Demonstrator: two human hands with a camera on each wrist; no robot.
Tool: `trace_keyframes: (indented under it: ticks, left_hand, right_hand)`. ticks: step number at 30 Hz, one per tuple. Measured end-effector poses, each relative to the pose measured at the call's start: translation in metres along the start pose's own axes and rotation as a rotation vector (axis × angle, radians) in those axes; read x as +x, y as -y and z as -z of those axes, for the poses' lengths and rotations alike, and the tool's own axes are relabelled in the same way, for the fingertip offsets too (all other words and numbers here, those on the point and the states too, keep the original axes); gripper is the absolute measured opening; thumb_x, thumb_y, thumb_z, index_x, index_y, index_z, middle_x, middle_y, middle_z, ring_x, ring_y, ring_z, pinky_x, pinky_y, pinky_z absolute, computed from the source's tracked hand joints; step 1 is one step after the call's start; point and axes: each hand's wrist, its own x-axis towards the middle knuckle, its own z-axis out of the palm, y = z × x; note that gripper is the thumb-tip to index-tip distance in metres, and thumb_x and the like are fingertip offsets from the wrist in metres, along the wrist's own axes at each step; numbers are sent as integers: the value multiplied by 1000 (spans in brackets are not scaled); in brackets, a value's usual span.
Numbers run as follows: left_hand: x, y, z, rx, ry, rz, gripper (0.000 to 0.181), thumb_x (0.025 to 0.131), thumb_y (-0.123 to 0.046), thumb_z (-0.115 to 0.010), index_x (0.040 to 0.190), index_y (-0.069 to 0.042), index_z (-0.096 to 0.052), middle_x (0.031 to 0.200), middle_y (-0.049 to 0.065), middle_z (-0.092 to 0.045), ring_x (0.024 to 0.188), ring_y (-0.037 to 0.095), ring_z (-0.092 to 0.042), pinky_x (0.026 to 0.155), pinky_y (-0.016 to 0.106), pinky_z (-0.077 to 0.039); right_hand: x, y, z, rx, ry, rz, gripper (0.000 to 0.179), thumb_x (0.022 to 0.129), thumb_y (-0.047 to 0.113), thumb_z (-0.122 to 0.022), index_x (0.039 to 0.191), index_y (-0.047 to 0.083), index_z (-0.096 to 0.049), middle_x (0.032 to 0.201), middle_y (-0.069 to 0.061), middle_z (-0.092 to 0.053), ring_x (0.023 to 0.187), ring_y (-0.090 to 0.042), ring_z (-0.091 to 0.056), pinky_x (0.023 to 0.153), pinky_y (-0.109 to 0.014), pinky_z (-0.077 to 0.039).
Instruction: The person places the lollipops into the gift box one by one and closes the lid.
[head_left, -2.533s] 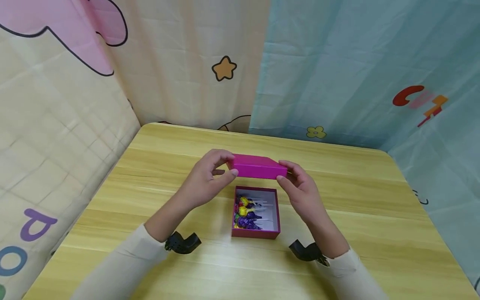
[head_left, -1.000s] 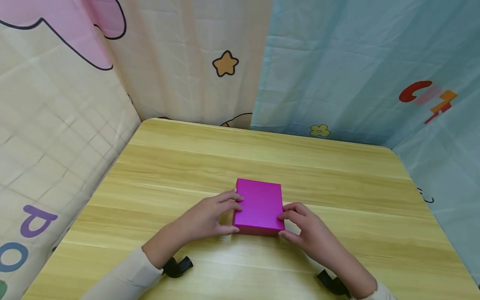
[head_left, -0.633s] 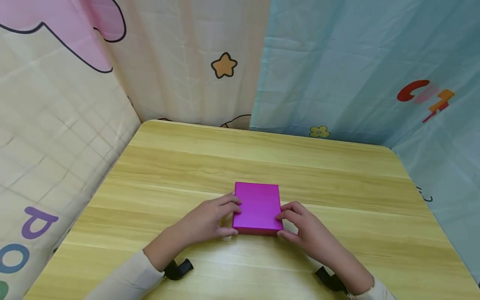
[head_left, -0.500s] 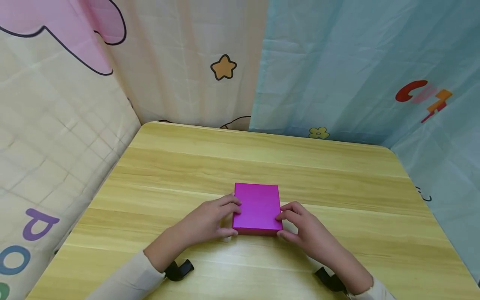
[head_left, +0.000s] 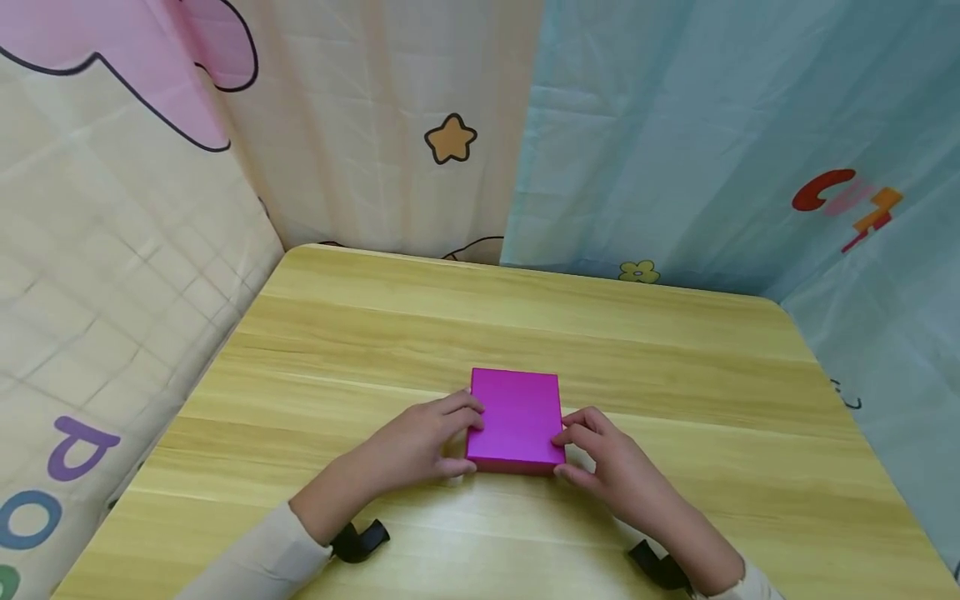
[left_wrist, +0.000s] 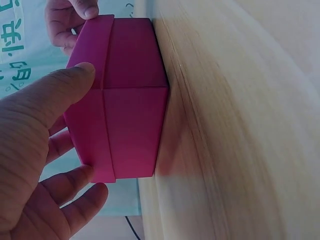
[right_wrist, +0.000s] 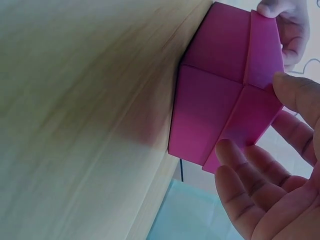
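Observation:
A square magenta box lid (head_left: 516, 415) sits on the matching box base (left_wrist: 136, 131), which stands on the table. Around the lid's left front corner my left hand (head_left: 422, 437) holds on, thumb at the front and fingertips along the side and top edge. At the opposite front corner my right hand (head_left: 611, 462) grips the lid (right_wrist: 257, 107) in a similar way. Both wrist views show the lid covering the upper part of the base, with a seam line running around the box. The inside of the box is hidden.
The light wood-grain table (head_left: 360, 333) reaches back to a patterned curtain (head_left: 375, 125) behind and at the sides. Black curved wrist mounts (head_left: 360, 542) stick out from under both wrists, close above the tabletop.
Earlier, both hands held the lid above the open box, where lollipops showed. The lid then came down onto the base, covering them. Over the last second the hands have barely moved.

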Motion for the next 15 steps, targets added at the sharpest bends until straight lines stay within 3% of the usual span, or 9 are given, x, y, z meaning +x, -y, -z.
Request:
trace_keyframes:
  ticks: [9,15]
  left_hand:
    - [-1,4,3,23,-21,-26,44,85,-34,-80,119,-10,-65,134,3,-55,135,26,-46,107,35,-40]
    - [-17,15,9,72,-143,-82,49,84,-37,-80,121,-10,-64,137,8,-55,133,28,-47,103,40,-45]
  right_hand:
    - [2,0,2,-38,15,27,28,83,20,-83,107,20,-68,118,4,-56,101,-13,-59,79,-30,-53]
    - [-5,-10,17,-129,-10,109,40,82,24,-83,118,16,-67,131,-4,-56,122,-23,-53,93,-43,-51]
